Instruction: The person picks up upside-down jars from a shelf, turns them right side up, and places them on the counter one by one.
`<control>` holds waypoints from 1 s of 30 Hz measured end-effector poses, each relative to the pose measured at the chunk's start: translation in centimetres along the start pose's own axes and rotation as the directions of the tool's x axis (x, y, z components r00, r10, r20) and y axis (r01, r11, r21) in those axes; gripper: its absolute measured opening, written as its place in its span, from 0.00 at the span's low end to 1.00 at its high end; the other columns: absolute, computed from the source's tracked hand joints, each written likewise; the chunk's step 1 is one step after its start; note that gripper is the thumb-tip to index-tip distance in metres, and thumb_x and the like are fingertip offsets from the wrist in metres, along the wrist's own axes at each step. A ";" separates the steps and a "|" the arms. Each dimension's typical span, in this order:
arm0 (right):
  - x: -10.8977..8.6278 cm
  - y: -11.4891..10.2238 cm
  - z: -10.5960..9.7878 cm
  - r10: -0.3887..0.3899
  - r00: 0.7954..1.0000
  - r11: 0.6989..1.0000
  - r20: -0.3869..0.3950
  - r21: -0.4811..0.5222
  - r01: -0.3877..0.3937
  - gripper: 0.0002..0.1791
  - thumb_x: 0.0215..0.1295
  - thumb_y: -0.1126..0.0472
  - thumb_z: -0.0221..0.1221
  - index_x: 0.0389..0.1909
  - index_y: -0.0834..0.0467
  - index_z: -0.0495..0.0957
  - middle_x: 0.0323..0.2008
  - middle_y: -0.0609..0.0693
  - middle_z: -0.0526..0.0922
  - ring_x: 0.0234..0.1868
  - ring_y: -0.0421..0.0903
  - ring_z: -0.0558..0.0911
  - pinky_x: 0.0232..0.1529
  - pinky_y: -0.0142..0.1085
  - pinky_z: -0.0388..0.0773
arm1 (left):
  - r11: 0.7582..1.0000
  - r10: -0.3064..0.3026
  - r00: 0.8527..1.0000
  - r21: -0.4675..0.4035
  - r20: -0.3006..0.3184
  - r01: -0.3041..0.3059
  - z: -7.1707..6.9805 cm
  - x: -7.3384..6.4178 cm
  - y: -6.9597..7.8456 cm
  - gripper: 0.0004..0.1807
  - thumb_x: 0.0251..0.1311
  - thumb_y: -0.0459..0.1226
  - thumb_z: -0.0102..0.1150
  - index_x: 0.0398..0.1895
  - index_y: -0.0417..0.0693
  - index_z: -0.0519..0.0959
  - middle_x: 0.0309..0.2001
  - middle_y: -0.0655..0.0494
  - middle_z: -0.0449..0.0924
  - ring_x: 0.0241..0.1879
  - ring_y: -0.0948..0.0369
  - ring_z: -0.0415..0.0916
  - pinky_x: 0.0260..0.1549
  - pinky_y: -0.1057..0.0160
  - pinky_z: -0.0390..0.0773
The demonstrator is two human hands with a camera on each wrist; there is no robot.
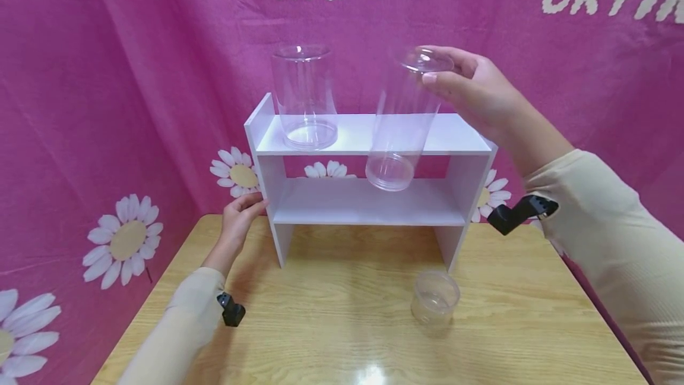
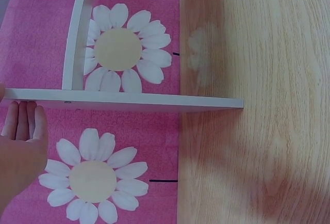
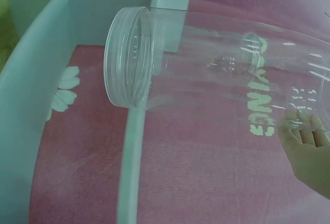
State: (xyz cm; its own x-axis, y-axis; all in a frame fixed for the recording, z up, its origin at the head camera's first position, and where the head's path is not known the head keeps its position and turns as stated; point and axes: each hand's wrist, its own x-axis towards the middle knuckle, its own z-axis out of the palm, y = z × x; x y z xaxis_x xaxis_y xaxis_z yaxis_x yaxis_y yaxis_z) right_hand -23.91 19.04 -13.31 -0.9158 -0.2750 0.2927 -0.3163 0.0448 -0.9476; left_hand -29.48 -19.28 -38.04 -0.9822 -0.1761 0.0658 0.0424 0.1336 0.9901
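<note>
My right hand [image 1: 472, 85] holds a tall clear jar [image 1: 403, 117] around its upper end, thumb in front. The jar tilts, its ringed lower end in front of the white shelf [image 1: 369, 202]; in the right wrist view that ringed end [image 3: 129, 59] faces away from the fingers [image 3: 304, 123]. At the left panel [image 1: 269, 212] of the shelf, my left hand [image 1: 237, 221] grips near the front edge; its fingers [image 2: 26, 121] lie against the panel's outer face. A wider clear jar [image 1: 306, 97] stands upright on the left part of the top board.
A short clear round container [image 1: 435, 299] stands on the wooden table [image 1: 320, 325], in front of the shelf's right leg. Behind the shelf hangs a pink cloth [image 1: 160, 76] with daisies and lettering. The shelf has a lower board and side panels.
</note>
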 end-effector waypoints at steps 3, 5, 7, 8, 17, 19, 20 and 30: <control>-0.6 0.8 -0.1 -0.018 1.000 0.999 0.022 0.028 0.018 0.33 0.63 0.63 0.59 0.69 0.57 0.62 0.57 0.46 0.74 0.58 0.39 0.74 0.65 0.28 0.69 | 1.000 -0.001 1.000 0.000 0.000 0.001 0.1 0.0 0.0 0.23 0.60 0.37 0.61 0.56 0.34 0.75 0.31 0.77 0.78 0.38 0.76 0.72 0.43 0.77 0.73; -1.0 1.2 -0.1 -0.021 0.999 0.999 0.034 0.028 0.020 0.32 0.63 0.63 0.58 0.69 0.57 0.62 0.57 0.46 0.75 0.57 0.39 0.75 0.64 0.28 0.70 | 1.000 0.003 1.000 -0.001 0.001 -0.003 0.1 0.0 0.1 0.23 0.60 0.37 0.62 0.56 0.34 0.75 0.32 0.77 0.78 0.37 0.77 0.73 0.43 0.78 0.73; -1.4 1.8 0.0 -0.016 0.999 1.000 0.032 0.020 0.015 0.31 0.63 0.64 0.58 0.68 0.57 0.63 0.57 0.46 0.75 0.56 0.38 0.76 0.62 0.27 0.72 | 1.000 0.011 1.000 -0.004 -0.002 -0.011 0.1 -0.1 0.1 0.23 0.60 0.36 0.61 0.56 0.33 0.75 0.32 0.78 0.78 0.37 0.77 0.73 0.43 0.78 0.73; -1.6 2.1 0.1 -0.010 1.000 1.000 0.028 0.019 0.010 0.31 0.63 0.64 0.58 0.68 0.57 0.64 0.56 0.45 0.76 0.55 0.38 0.77 0.61 0.26 0.73 | 1.000 0.015 1.000 -0.009 -0.007 -0.015 0.1 -0.1 0.2 0.23 0.59 0.36 0.62 0.55 0.32 0.75 0.31 0.78 0.78 0.36 0.78 0.73 0.42 0.79 0.73; -3.1 5.5 0.8 0.050 0.999 0.999 -0.007 0.003 -0.050 0.28 0.65 0.66 0.55 0.67 0.58 0.64 0.47 0.38 0.79 0.48 0.32 0.78 0.49 0.20 0.75 | 1.000 0.020 1.000 -0.006 -0.024 -0.020 0.0 -0.1 0.2 0.22 0.59 0.35 0.61 0.56 0.32 0.75 0.30 0.79 0.78 0.35 0.79 0.73 0.40 0.80 0.74; -3.5 6.5 1.0 0.065 0.998 0.998 -0.009 -0.011 -0.065 0.29 0.65 0.66 0.54 0.67 0.58 0.63 0.47 0.37 0.79 0.47 0.32 0.77 0.49 0.20 0.75 | 1.000 0.012 1.000 0.003 -0.022 -0.012 0.0 -0.1 0.3 0.23 0.59 0.36 0.62 0.56 0.33 0.75 0.31 0.79 0.79 0.36 0.78 0.73 0.41 0.79 0.74; -3.7 7.0 1.1 0.072 0.997 0.997 -0.006 -0.027 -0.072 0.29 0.65 0.66 0.54 0.68 0.58 0.63 0.46 0.36 0.79 0.47 0.32 0.76 0.49 0.20 0.75 | 1.000 0.008 1.000 0.009 -0.021 -0.008 -0.1 -0.1 0.3 0.24 0.58 0.37 0.63 0.56 0.33 0.75 0.32 0.78 0.79 0.36 0.78 0.73 0.41 0.79 0.73; -5.0 11.8 1.9 0.128 0.992 0.988 0.003 -0.088 -0.127 0.32 0.64 0.64 0.56 0.68 0.63 0.61 0.46 0.33 0.77 0.47 0.30 0.75 0.49 0.21 0.74 | 1.000 0.015 1.000 0.027 -0.015 -0.015 0.0 -0.4 0.2 0.23 0.60 0.38 0.62 0.56 0.34 0.76 0.31 0.79 0.78 0.36 0.79 0.73 0.41 0.80 0.73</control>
State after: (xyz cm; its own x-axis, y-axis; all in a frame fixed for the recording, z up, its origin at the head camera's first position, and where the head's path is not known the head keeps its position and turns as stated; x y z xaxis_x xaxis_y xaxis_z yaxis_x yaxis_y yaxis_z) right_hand -22.61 19.11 -26.19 -0.9479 -0.2699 0.1690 -0.2182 0.1637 -0.9621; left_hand -29.10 -19.20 -37.86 -0.9787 -0.1882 0.0824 0.0516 0.1629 0.9853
